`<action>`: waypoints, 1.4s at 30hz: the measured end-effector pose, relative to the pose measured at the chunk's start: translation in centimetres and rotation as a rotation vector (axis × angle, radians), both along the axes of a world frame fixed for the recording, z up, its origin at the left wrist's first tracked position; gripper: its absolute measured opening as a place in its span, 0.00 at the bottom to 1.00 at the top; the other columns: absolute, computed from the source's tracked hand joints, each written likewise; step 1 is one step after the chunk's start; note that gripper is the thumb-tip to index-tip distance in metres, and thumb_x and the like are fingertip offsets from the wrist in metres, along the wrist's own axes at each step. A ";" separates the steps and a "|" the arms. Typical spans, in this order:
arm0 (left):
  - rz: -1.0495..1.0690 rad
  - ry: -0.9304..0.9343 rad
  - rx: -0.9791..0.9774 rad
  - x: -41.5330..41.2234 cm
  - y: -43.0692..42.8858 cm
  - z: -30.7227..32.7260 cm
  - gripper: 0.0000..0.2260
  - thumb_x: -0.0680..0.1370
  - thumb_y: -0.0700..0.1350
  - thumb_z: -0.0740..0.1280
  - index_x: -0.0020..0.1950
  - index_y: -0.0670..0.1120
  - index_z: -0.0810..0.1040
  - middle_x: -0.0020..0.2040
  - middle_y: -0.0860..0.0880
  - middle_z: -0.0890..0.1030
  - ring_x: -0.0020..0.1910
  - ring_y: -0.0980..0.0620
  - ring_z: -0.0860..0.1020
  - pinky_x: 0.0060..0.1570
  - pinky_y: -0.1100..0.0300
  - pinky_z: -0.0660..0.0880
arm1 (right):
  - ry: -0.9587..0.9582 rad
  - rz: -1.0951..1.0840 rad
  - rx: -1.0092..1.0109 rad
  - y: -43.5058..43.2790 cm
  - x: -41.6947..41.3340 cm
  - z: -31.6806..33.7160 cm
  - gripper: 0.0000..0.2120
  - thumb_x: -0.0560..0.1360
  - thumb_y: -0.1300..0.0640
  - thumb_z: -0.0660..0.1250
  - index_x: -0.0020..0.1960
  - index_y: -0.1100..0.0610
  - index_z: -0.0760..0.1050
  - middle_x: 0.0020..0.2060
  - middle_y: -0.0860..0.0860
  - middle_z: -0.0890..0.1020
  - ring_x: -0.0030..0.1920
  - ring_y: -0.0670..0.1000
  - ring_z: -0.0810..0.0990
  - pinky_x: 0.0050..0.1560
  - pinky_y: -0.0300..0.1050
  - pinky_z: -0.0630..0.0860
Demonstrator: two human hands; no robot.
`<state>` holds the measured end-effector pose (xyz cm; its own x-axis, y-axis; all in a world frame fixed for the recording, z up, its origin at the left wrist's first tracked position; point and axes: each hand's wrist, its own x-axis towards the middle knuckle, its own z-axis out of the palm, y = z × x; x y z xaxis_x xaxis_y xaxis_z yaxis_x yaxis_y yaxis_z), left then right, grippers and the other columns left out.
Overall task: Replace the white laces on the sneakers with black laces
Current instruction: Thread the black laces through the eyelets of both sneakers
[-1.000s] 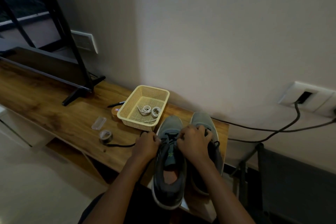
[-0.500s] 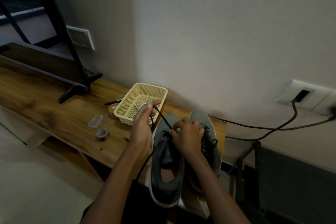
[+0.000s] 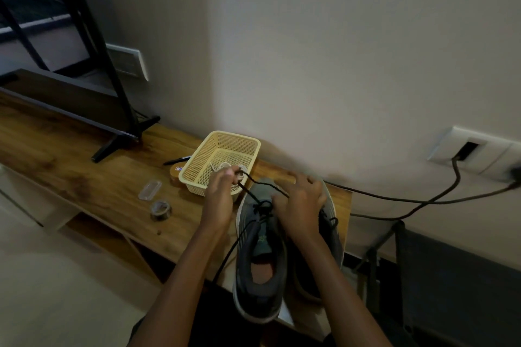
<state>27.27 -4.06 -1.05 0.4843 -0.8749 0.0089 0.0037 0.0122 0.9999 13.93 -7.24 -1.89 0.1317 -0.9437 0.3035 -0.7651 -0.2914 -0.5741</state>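
Note:
Two grey sneakers stand side by side at the right end of the wooden table (image 3: pixel 84 175), toes toward the wall. The left sneaker (image 3: pixel 259 259) has a black lace (image 3: pixel 249 193) threaded through its front eyelets. My left hand (image 3: pixel 221 194) pinches one end of that lace and holds it taut over the basket's near corner. My right hand (image 3: pixel 300 203) lies across the tongue area with its fingers spread and relaxed, covering most of the right sneaker (image 3: pixel 329 222). Coiled white laces (image 3: pixel 222 167) lie in the yellow basket (image 3: pixel 197 166).
A tape roll (image 3: pixel 160 209), a small clear plastic case (image 3: pixel 150 190), a pen (image 3: pixel 176 160) and a brown round tin (image 3: pixel 176 173) lie left of the basket. A TV stand leg (image 3: pixel 121 138) rests further left. Black cables (image 3: pixel 423 200) run from a wall socket at right.
My left hand drew the black lace up and away from the sneaker toward the basket. My right hand loosened its hold on the eyelets and spread its fingers.

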 end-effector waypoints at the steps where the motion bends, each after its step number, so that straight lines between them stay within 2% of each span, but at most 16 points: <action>1: -0.015 -0.073 0.060 0.0 -0.1 -0.3 0.11 0.78 0.53 0.57 0.46 0.51 0.77 0.54 0.49 0.74 0.60 0.50 0.72 0.65 0.59 0.66 | -0.019 0.064 -0.057 0.1 0.4 0.1 0.15 0.72 0.58 0.70 0.58 0.53 0.80 0.66 0.51 0.72 0.65 0.58 0.61 0.63 0.55 0.56; 2: -0.034 -0.151 0.110 0.0 -0.2 -0.5 0.11 0.75 0.56 0.56 0.43 0.54 0.75 0.56 0.49 0.73 0.63 0.48 0.70 0.68 0.50 0.63 | -0.045 0.113 -0.103 0.1 0.9 0.1 0.15 0.71 0.58 0.71 0.57 0.52 0.81 0.66 0.50 0.72 0.64 0.57 0.62 0.61 0.54 0.57; 3: -0.057 -0.188 0.122 -0.2 -0.2 -0.6 0.10 0.75 0.56 0.57 0.43 0.53 0.74 0.58 0.48 0.73 0.64 0.47 0.69 0.69 0.46 0.61 | -0.069 0.142 -0.137 0.2 1.3 0.1 0.14 0.70 0.57 0.71 0.55 0.51 0.82 0.65 0.50 0.74 0.63 0.57 0.63 0.59 0.53 0.57; 6: -0.118 -0.268 0.114 -0.9 -0.1 -1.0 0.05 0.81 0.48 0.60 0.48 0.50 0.74 0.63 0.47 0.70 0.67 0.47 0.67 0.69 0.50 0.62 | -0.097 0.162 -0.211 0.1 1.6 -0.1 0.06 0.69 0.57 0.72 0.46 0.51 0.84 0.57 0.50 0.79 0.58 0.59 0.68 0.54 0.51 0.61; 9: -0.139 -0.207 0.043 -0.7 0.0 -0.7 0.11 0.78 0.52 0.61 0.37 0.52 0.74 0.63 0.49 0.73 0.64 0.56 0.69 0.64 0.60 0.64 | 0.000 0.060 -0.254 -0.7 0.5 -0.3 0.03 0.67 0.60 0.74 0.40 0.53 0.83 0.49 0.52 0.80 0.52 0.60 0.71 0.50 0.50 0.62; 11: -0.018 -0.073 -0.034 -0.5 0.3 0.5 0.12 0.81 0.44 0.58 0.40 0.46 0.76 0.57 0.50 0.76 0.54 0.65 0.72 0.50 0.74 0.67 | 0.041 -0.080 -0.187 -1.2 -0.6 -0.2 0.02 0.69 0.59 0.74 0.42 0.55 0.84 0.47 0.53 0.78 0.51 0.58 0.69 0.49 0.48 0.60; 14: 0.224 0.260 -0.100 0.7 0.5 1.2 0.12 0.82 0.43 0.56 0.45 0.45 0.77 0.41 0.55 0.77 0.45 0.63 0.74 0.40 0.70 0.67 | 0.100 -0.180 -0.097 -1.4 -1.5 -0.2 0.06 0.73 0.56 0.70 0.48 0.55 0.83 0.47 0.54 0.79 0.52 0.58 0.68 0.49 0.47 0.55; 16: 0.317 0.551 -0.115 1.8 0.4 1.0 0.13 0.82 0.46 0.56 0.41 0.47 0.74 0.35 0.59 0.79 0.43 0.61 0.75 0.40 0.67 0.66 | 0.182 -0.187 -0.050 -1.3 -1.5 -0.1 0.08 0.76 0.54 0.66 0.52 0.52 0.82 0.50 0.52 0.81 0.56 0.57 0.68 0.49 0.48 0.54; 20: 0.403 1.055 -0.147 3.2 0.9 0.8 0.13 0.81 0.49 0.60 0.36 0.49 0.68 0.39 0.52 0.80 0.43 0.55 0.79 0.50 0.60 0.74 | 0.261 -0.161 -0.004 -1.1 -1.5 -0.1 0.11 0.79 0.53 0.61 0.54 0.49 0.81 0.48 0.49 0.83 0.56 0.53 0.71 0.52 0.47 0.53; 24: 0.489 1.174 -0.206 4.2 1.4 0.8 0.10 0.79 0.48 0.64 0.39 0.47 0.71 0.37 0.50 0.77 0.37 0.56 0.78 0.50 0.59 0.76 | 0.321 -0.155 0.044 -0.9 -1.8 -0.7 0.12 0.78 0.55 0.60 0.53 0.49 0.82 0.46 0.50 0.83 0.56 0.53 0.72 0.53 0.48 0.53; 27: 0.515 1.111 -0.215 4.6 1.9 1.1 0.06 0.77 0.46 0.67 0.41 0.46 0.75 0.37 0.51 0.78 0.37 0.57 0.78 0.47 0.61 0.78 | 0.281 -0.163 0.055 -1.1 -2.0 -1.0 0.12 0.77 0.56 0.60 0.51 0.50 0.83 0.44 0.49 0.83 0.54 0.52 0.72 0.53 0.47 0.54; 29: 0.546 0.980 -0.202 4.2 2.0 1.1 0.03 0.77 0.43 0.68 0.43 0.45 0.77 0.40 0.50 0.81 0.41 0.56 0.81 0.50 0.60 0.79 | 0.248 -0.122 0.100 -1.2 -1.9 -0.8 0.12 0.77 0.56 0.60 0.53 0.50 0.81 0.48 0.49 0.83 0.57 0.52 0.72 0.56 0.48 0.54; 33: 0.747 0.317 -0.261 3.7 2.0 1.0 0.04 0.76 0.38 0.69 0.49 0.44 0.78 0.46 0.47 0.82 0.46 0.53 0.82 0.47 0.60 0.79 | 0.130 0.073 0.245 -0.9 -1.7 -0.5 0.20 0.77 0.50 0.63 0.68 0.48 0.69 0.61 0.46 0.78 0.67 0.53 0.65 0.66 0.50 0.50; 37: 0.633 -0.110 -0.225 3.1 2.3 1.2 0.13 0.76 0.41 0.69 0.61 0.44 0.77 0.50 0.52 0.81 0.47 0.60 0.80 0.45 0.69 0.77 | 0.261 0.129 0.285 -0.6 -2.2 0.1 0.11 0.74 0.43 0.65 0.51 0.47 0.79 0.51 0.46 0.80 0.64 0.53 0.67 0.67 0.55 0.51; 40: 0.317 -0.240 -0.107 1.5 2.5 0.4 0.06 0.76 0.40 0.69 0.52 0.46 0.80 0.44 0.55 0.80 0.42 0.66 0.78 0.41 0.75 0.74 | 0.360 0.216 0.398 0.4 -2.2 0.1 0.14 0.71 0.38 0.66 0.43 0.48 0.77 0.46 0.47 0.80 0.62 0.54 0.67 0.69 0.59 0.52; 42: 0.101 -0.365 -0.020 0.1 2.6 -0.6 0.04 0.77 0.39 0.68 0.48 0.48 0.80 0.43 0.56 0.80 0.42 0.65 0.77 0.41 0.74 0.72 | 0.416 0.226 0.401 1.1 -1.9 -0.2 0.15 0.70 0.39 0.67 0.35 0.49 0.70 0.39 0.47 0.76 0.59 0.54 0.69 0.67 0.59 0.53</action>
